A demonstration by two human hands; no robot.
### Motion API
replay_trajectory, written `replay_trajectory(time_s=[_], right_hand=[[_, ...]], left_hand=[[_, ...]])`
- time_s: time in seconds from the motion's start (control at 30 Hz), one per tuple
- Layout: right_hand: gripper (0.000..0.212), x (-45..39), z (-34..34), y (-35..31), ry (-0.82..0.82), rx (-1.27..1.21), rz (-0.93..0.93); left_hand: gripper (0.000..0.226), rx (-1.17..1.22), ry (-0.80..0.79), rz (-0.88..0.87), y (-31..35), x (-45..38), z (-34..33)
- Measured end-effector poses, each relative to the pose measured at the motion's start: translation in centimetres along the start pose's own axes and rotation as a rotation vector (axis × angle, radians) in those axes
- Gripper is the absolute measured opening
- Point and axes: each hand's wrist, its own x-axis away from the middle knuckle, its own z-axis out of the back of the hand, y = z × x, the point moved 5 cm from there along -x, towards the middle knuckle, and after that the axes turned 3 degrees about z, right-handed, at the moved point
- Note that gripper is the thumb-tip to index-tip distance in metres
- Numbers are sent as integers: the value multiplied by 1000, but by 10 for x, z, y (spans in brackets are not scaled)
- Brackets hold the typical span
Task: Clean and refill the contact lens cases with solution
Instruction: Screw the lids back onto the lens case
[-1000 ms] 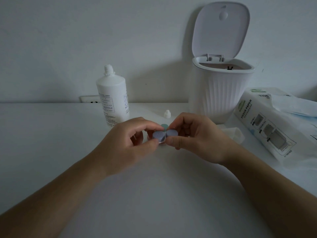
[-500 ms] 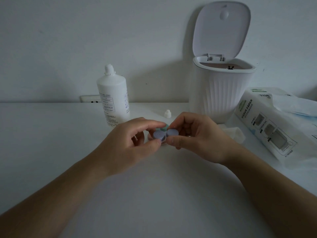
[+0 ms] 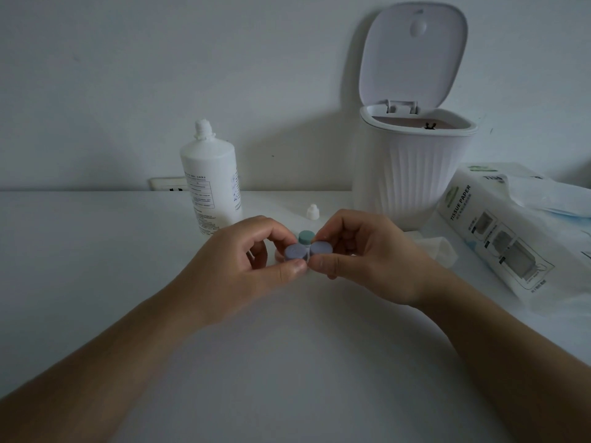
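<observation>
A contact lens case with two purple-blue caps is held just above the white table, in the middle of the view. My left hand pinches its left cap between thumb and forefinger. My right hand pinches the right cap the same way. Right behind it a green cap of another case shows between my hands, and something pinkish peeks out under my left fingers. The white solution bottle stands uncapped at the back left. Its small white cap sits on the table behind my hands.
A white ribbed bin with its lid up stands at the back right. A tissue paper pack lies to the right, with a crumpled tissue beside my right hand. A wall socket is behind the bottle.
The case has tilted slightly between my fingers and the green cap behind it shows more. Both hands stay in the same place.
</observation>
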Motion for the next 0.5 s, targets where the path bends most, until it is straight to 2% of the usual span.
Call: replay_trajectory(time_s=[0.27,0.5], right_hand=[[30,1,0,-1,-14,16,4],[30,1,-2,-1,-26,30,16]], left_hand=[[21,2,22,3,-2,0,1],[25,132,-32,90,-12,-2,1]])
